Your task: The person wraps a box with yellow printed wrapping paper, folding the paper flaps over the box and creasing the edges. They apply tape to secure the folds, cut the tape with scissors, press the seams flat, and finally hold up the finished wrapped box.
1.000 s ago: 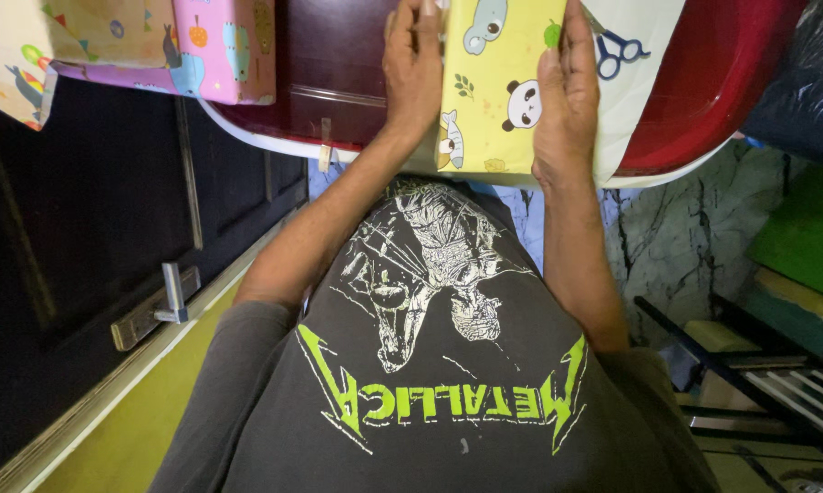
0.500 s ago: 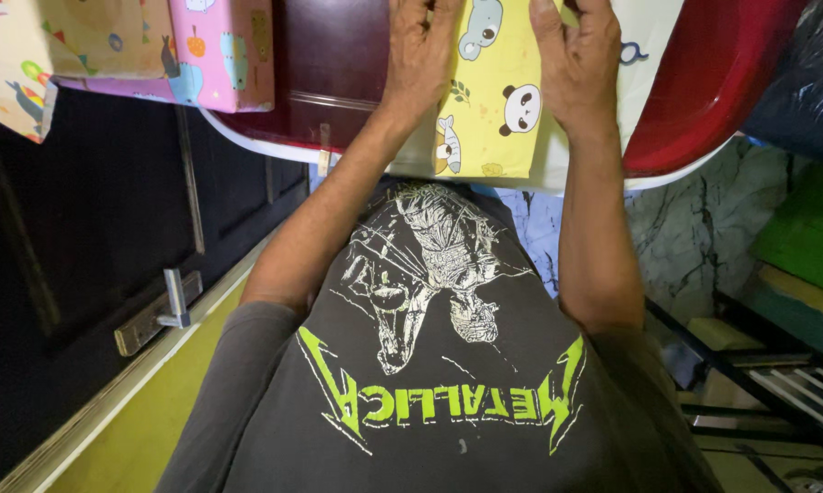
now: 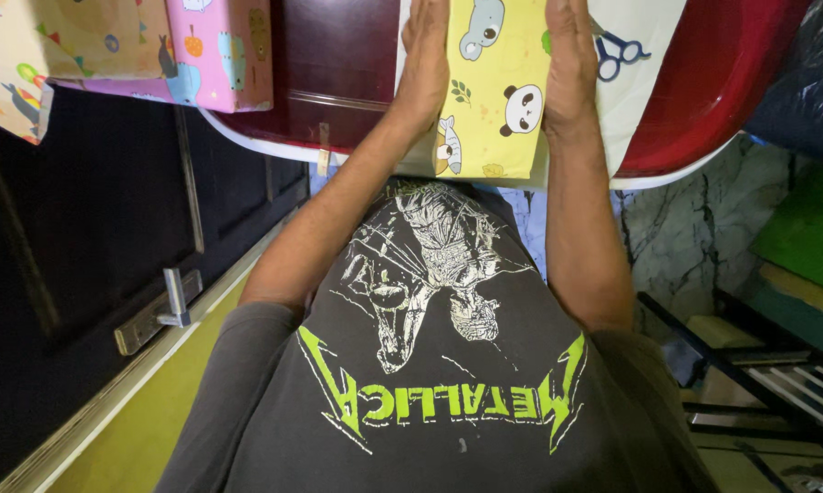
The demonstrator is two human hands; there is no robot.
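**Yellow box pressed between my palms**

Yellow wrapping paper with cartoon animals covers the box (image 3: 494, 91) that I grasp from both sides: my left hand (image 3: 427, 64) lies flat against one side and my right hand (image 3: 568, 73) against the other. Blue-handled scissors (image 3: 615, 52) lie just beyond my right hand on white paper. A pink wrapped box (image 3: 220, 55) sits well off past my left hand on the dark red table (image 3: 338, 64).

the wrapped box (image 3: 494, 91) lies on the table (image 3: 338, 55) between both hands, another wrapped box (image 3: 220, 50) to its left.
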